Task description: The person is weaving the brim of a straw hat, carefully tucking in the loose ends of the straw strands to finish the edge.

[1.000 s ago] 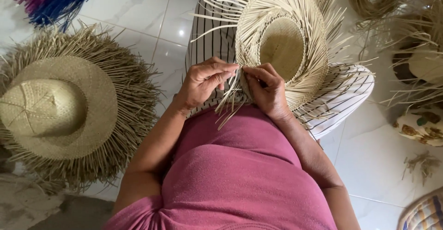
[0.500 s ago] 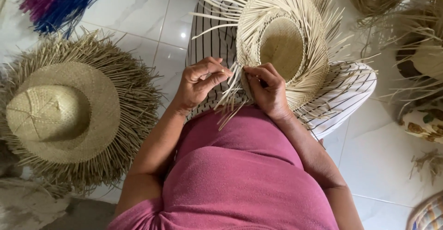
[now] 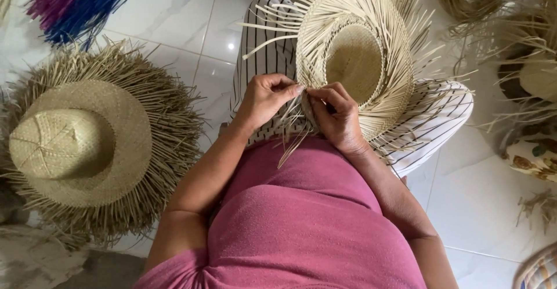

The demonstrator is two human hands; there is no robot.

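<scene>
Both forearms bent inward over the lap; left hand (image 3: 266, 99) and right hand (image 3: 336, 115) closed, pinching loose strands at the unfinished straw hat (image 3: 371, 51) brim, fingertips nearly meeting

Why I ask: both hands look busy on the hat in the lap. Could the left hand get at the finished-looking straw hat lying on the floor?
Probably yes: the straw hat lies on the left hand's own side with bare tile between, though that hand is now pinching strands of the hat in the lap.

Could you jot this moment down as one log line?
left hand: pinching straw strands | right hand: pinching brim edge | unfinished straw hat: on lap | second straw hat: on floor
</scene>
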